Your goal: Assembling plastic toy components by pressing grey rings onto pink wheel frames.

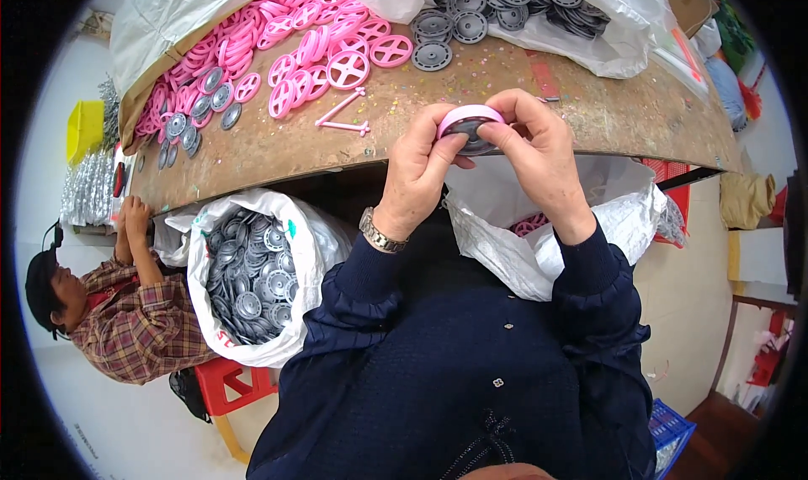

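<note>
Just past the table's near edge, both my hands grip one small toy wheel. It has a pink plastic rim (465, 112) with a grey disc (476, 144) set in it. My left hand (414, 170) is closed on its left side, the thumb on the grey face. From the right, my right hand (541, 158) pinches it, with that thumb on the disc as well. The fingers behind the wheel are mostly hidden. Loose pink wheel rings (348, 69) lie farther off on the wooden table (404, 126), and a heap of grey discs (497, 4) is at the back.
A white sack of grey discs (252, 286) stands at my left. Another white sack (505, 248), with some pink rings inside, is under my right arm. Pink sticks (343, 111) lie on the table. A person in a plaid shirt (143, 320) sits by a red stool (236, 386).
</note>
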The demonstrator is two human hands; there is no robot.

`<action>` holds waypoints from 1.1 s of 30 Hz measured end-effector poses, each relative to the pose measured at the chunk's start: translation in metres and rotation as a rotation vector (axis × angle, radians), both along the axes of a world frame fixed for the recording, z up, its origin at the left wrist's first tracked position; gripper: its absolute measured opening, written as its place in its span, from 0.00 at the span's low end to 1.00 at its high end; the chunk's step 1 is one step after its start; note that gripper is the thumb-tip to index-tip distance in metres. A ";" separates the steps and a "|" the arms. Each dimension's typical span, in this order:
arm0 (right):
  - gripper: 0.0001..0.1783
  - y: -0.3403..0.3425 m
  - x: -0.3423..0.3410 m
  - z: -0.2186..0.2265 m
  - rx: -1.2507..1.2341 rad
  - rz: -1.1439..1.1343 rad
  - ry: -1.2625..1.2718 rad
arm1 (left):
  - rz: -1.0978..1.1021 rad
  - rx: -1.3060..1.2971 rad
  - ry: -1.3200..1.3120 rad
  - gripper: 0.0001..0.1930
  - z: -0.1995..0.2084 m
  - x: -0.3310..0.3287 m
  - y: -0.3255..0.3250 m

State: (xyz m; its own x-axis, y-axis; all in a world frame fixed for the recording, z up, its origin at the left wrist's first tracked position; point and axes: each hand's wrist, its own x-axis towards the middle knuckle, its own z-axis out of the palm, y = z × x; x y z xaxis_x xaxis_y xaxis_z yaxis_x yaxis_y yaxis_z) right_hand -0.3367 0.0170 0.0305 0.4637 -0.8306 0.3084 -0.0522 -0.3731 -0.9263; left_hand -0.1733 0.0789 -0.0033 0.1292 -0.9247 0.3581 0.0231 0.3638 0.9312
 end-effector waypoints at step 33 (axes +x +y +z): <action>0.17 0.005 -0.045 -0.019 0.217 0.081 0.035 | 0.246 -0.170 -0.917 0.20 0.018 0.005 0.011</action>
